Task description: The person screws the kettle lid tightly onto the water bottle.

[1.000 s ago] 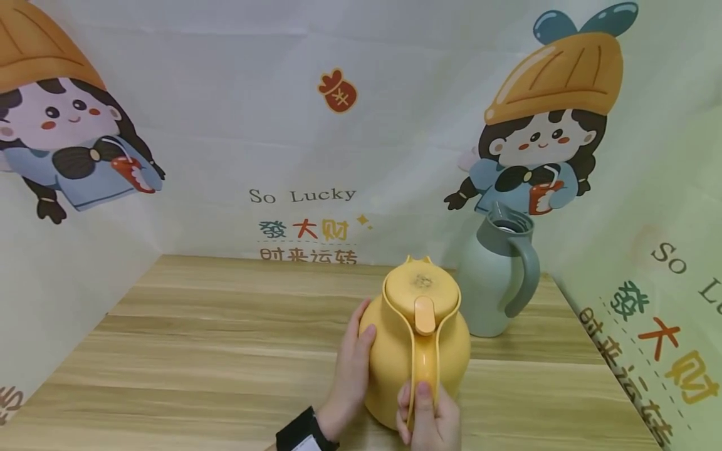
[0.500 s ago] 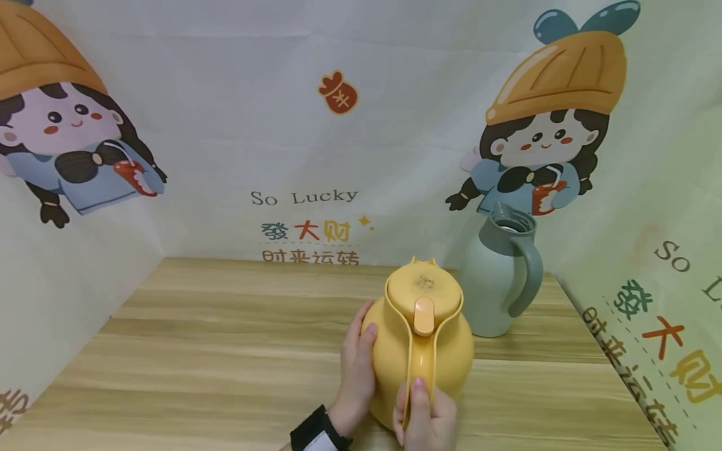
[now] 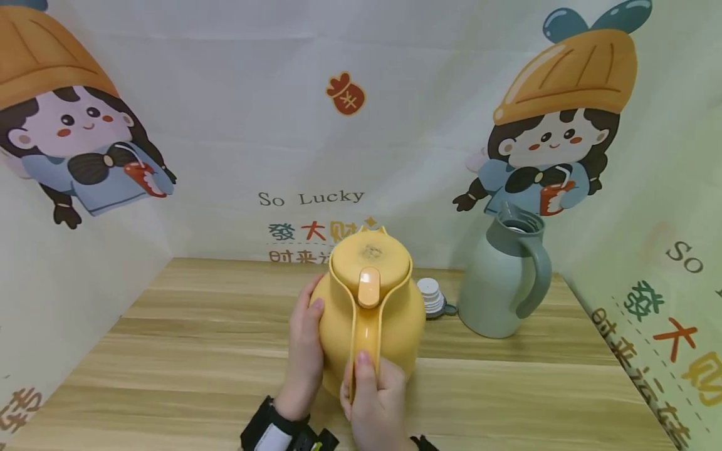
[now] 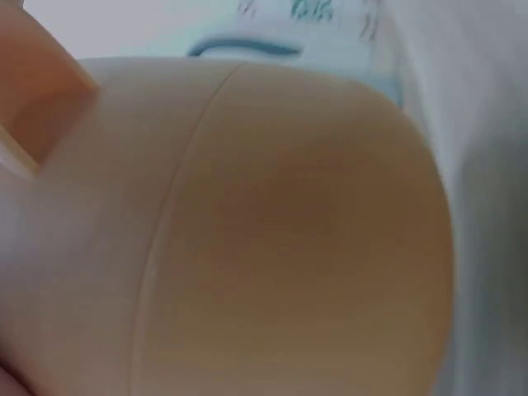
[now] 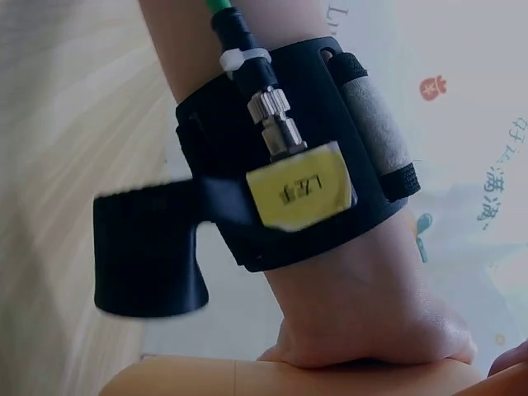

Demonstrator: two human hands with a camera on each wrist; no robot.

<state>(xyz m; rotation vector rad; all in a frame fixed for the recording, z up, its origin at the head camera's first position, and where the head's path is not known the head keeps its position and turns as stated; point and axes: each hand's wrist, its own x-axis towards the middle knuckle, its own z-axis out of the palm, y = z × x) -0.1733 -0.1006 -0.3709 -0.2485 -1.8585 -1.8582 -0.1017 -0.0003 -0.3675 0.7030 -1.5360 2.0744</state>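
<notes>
A yellow thermos jug (image 3: 400,326) with a round lid and thumb lever stands between my hands in the head view, handle facing me. My left hand (image 3: 306,344) holds its rounded left side, fingers reaching round the far side and partly hidden. Around the lower handle, my right hand (image 3: 376,394) is closed, thumb lying along the front. The jug's body (image 4: 297,231) fills most of the left wrist view. In the right wrist view, the left hand (image 5: 379,330) lies against the jug's edge (image 5: 289,378).
A grey-green jug (image 3: 487,288), its mouth uncovered, stands at the back right. Beside it sits a white threaded stopper (image 3: 430,295) with a grey base and loop, partly behind the yellow jug. A printed cloth backdrop (image 3: 237,125) encloses the wooden table (image 3: 214,332).
Both hands have carried the yellow jug to the left and slightly upward in the head view. The white stopper behind it has come into sight, and the grey-green jug shows fully.
</notes>
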